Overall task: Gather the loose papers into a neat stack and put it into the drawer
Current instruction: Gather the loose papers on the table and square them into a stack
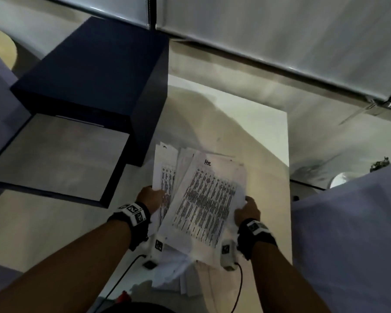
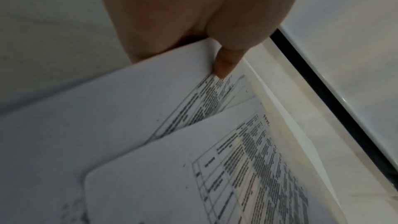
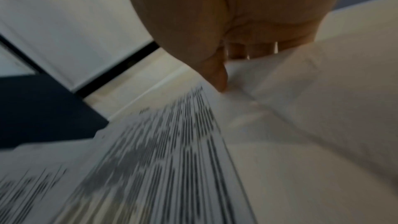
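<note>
A fanned bundle of printed papers (image 1: 203, 197) with table text is held above the white table (image 1: 264, 136). My left hand (image 1: 151, 196) grips its left edge, thumb on top, as the left wrist view shows with the thumb (image 2: 226, 62) pressed on the sheets (image 2: 129, 125). My right hand (image 1: 247, 210) grips the right edge; in the right wrist view its thumb (image 3: 217, 74) pinches the papers (image 3: 161, 159). More loose sheets (image 1: 178, 274) lie under the bundle near the table's front. A dark blue cabinet (image 1: 95, 71) stands at the left with its drawer (image 1: 57, 154) pulled open.
White wall panels (image 1: 280, 30) run behind the table. A pale upholstered seat (image 1: 348, 233) is at the right, with a small plant (image 1: 379, 163) beyond it. Cables (image 1: 239, 288) hang from both wrist cameras. A round wooden tabletop (image 1: 0, 46) shows at far left.
</note>
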A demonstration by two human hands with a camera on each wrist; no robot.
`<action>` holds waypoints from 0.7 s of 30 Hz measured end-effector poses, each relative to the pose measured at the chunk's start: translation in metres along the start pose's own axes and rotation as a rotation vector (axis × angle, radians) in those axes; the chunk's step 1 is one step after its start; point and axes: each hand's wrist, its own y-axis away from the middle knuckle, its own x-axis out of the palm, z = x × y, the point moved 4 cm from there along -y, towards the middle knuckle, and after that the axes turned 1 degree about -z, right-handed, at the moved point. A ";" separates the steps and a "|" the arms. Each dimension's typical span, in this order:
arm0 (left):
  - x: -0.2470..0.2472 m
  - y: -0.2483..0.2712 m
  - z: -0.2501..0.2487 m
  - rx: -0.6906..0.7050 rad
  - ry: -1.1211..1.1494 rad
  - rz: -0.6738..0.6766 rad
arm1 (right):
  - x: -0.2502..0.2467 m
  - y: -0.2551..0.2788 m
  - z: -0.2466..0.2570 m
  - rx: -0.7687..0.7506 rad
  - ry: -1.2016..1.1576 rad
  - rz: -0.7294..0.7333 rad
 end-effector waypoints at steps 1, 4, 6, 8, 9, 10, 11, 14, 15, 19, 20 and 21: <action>0.001 0.000 -0.001 -0.006 0.009 0.005 | 0.008 0.002 0.001 -0.021 0.005 0.003; 0.008 0.001 -0.001 0.000 -0.007 0.034 | 0.027 0.016 0.016 -0.104 0.010 0.063; 0.010 0.003 -0.004 0.043 -0.084 0.040 | 0.041 0.021 0.026 -0.188 0.039 0.132; 0.008 0.006 -0.009 0.095 -0.147 0.011 | 0.044 0.015 0.026 -0.210 0.104 0.085; 0.006 0.009 -0.014 0.124 -0.134 -0.003 | 0.039 0.010 0.021 -0.181 0.157 0.022; 0.002 0.011 -0.020 0.158 -0.108 -0.018 | 0.032 0.008 0.012 -0.105 0.187 -0.034; -0.002 0.014 -0.028 0.198 -0.078 -0.028 | 0.027 0.007 0.001 -0.016 0.184 -0.067; -0.017 0.025 -0.058 0.333 0.000 -0.062 | 0.023 0.013 -0.028 0.065 0.250 -0.087; -0.022 0.029 -0.071 0.378 0.001 -0.078 | 0.027 0.014 -0.033 0.038 0.286 -0.091; -0.038 0.048 -0.112 0.526 -0.021 -0.137 | 0.042 0.013 -0.029 0.016 0.179 -0.021; -0.041 0.053 -0.118 0.546 -0.032 -0.166 | 0.042 0.014 -0.027 0.021 0.167 -0.014; -0.044 0.056 -0.125 0.564 -0.039 -0.198 | 0.042 0.012 -0.027 0.028 0.169 -0.013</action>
